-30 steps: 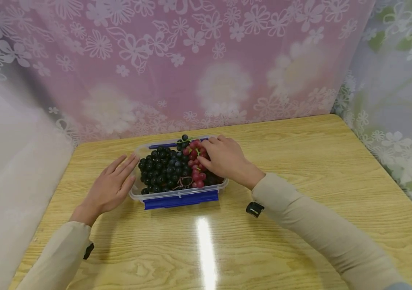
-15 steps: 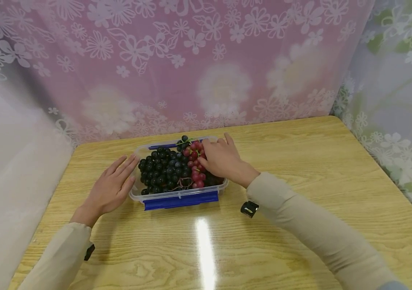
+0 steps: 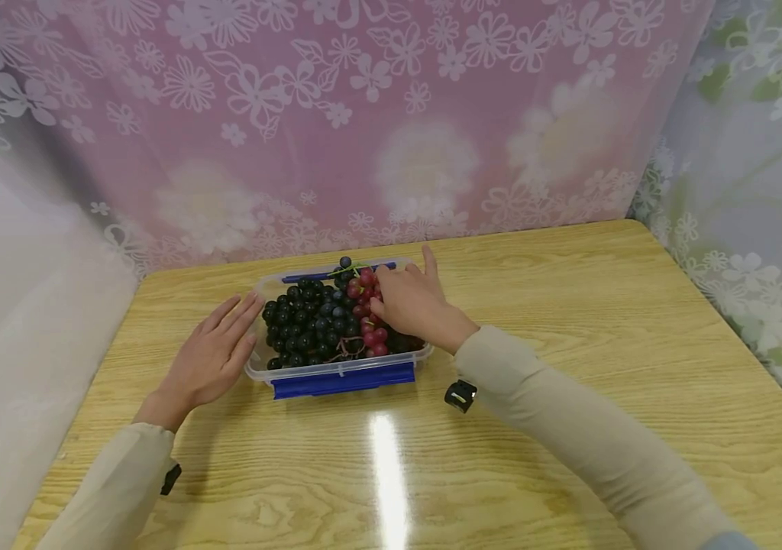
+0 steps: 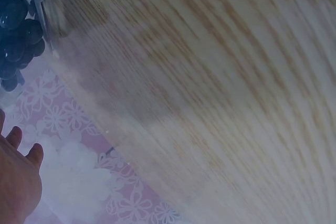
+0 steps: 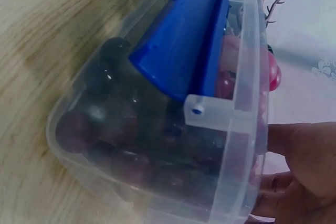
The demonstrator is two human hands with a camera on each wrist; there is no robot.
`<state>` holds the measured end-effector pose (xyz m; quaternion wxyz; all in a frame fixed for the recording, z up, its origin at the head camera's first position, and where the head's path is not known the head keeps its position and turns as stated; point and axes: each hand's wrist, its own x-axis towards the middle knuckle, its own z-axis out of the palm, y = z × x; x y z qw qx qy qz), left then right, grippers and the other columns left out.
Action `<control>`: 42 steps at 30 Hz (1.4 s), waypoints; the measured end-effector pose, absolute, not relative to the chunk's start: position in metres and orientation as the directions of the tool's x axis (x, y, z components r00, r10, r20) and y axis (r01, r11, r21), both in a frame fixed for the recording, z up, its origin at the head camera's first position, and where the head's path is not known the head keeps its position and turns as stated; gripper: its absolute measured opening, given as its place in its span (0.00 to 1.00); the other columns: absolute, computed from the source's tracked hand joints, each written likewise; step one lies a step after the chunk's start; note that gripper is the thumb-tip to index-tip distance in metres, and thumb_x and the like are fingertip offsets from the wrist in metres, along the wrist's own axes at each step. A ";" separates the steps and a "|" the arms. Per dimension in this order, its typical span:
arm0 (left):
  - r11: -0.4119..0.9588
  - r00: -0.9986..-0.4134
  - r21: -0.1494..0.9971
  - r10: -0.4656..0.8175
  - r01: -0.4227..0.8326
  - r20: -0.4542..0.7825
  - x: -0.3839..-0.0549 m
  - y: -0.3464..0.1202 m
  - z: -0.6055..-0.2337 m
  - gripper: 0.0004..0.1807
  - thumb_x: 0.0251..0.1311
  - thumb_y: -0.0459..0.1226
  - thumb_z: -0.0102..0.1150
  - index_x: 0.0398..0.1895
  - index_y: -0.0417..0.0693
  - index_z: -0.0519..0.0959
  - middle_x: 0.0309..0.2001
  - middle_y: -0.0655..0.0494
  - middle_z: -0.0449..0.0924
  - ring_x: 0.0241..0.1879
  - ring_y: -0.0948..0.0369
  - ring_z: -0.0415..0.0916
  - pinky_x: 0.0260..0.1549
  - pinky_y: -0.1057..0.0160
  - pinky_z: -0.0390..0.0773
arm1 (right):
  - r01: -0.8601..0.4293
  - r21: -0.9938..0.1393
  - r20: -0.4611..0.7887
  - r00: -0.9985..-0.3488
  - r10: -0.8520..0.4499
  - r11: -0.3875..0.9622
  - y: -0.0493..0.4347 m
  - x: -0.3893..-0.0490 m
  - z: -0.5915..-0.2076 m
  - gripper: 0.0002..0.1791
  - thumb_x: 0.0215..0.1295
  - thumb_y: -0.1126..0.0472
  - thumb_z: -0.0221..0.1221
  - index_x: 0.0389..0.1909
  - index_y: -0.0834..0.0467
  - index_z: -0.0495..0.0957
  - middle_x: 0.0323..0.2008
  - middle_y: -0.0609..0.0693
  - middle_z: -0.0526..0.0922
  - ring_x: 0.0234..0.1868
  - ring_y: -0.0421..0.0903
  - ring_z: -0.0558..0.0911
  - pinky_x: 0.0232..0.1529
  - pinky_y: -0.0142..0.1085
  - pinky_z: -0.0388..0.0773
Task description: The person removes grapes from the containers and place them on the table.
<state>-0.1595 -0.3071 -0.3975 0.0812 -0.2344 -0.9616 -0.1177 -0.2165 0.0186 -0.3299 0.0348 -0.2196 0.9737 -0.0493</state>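
Note:
A clear plastic container (image 3: 336, 369) with blue clip latches (image 3: 346, 382) sits on the table, filled with grapes. Black grapes (image 3: 305, 317) heap up in its left and middle parts. Over its right part lies a bunch of red grapes (image 3: 362, 289) with a green stem. My right hand (image 3: 415, 302) reaches over the right side, thumb and forefinger curled at the red bunch and the little finger raised; the palm hides some grapes. In the right wrist view, fingers (image 5: 278, 137) dip behind the rim. My left hand (image 3: 208, 355) lies with straight fingers against the container's left end.
The wooden table (image 3: 570, 305) ends at the back against a pink floral curtain (image 3: 418, 153). White floral cloth (image 3: 769, 191) hangs on the right side, and pale cloth covers the left. A dark wrist camera (image 3: 460, 396) hangs under the right sleeve.
My right hand has shifted a little left over the red grapes, its little finger lifting. The red bunch and the topmost dark grapes have moved slightly left. My left hand has stayed put.

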 end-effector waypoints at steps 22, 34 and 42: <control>0.852 -0.866 0.196 0.438 0.486 0.241 -0.161 -0.307 -0.401 0.30 0.73 0.41 0.42 0.75 0.47 0.53 0.75 0.54 0.46 0.72 0.48 0.43 0.67 0.45 0.48 | -0.451 -0.349 0.097 -0.889 -0.447 0.821 0.034 -0.220 -0.343 0.10 0.67 0.50 0.57 0.39 0.52 0.80 0.19 0.37 0.76 0.44 0.46 0.77 0.67 0.57 0.31; 0.845 -0.859 0.203 0.439 0.494 0.265 -0.160 -0.307 -0.403 0.29 0.73 0.40 0.41 0.75 0.46 0.54 0.75 0.53 0.48 0.72 0.48 0.44 0.67 0.46 0.49 | -0.450 -0.573 0.122 -0.873 -0.471 0.685 0.052 -0.227 -0.338 0.16 0.68 0.54 0.57 0.54 0.55 0.77 0.23 0.37 0.81 0.33 0.37 0.80 0.67 0.56 0.32; 0.848 -0.862 0.205 0.435 0.490 0.260 -0.160 -0.307 -0.403 0.29 0.73 0.40 0.41 0.75 0.47 0.53 0.75 0.52 0.48 0.72 0.48 0.45 0.67 0.45 0.49 | -0.447 -0.638 0.128 -0.865 -0.486 0.627 0.062 -0.230 -0.327 0.18 0.70 0.54 0.55 0.57 0.55 0.75 0.28 0.39 0.84 0.39 0.40 0.81 0.67 0.55 0.32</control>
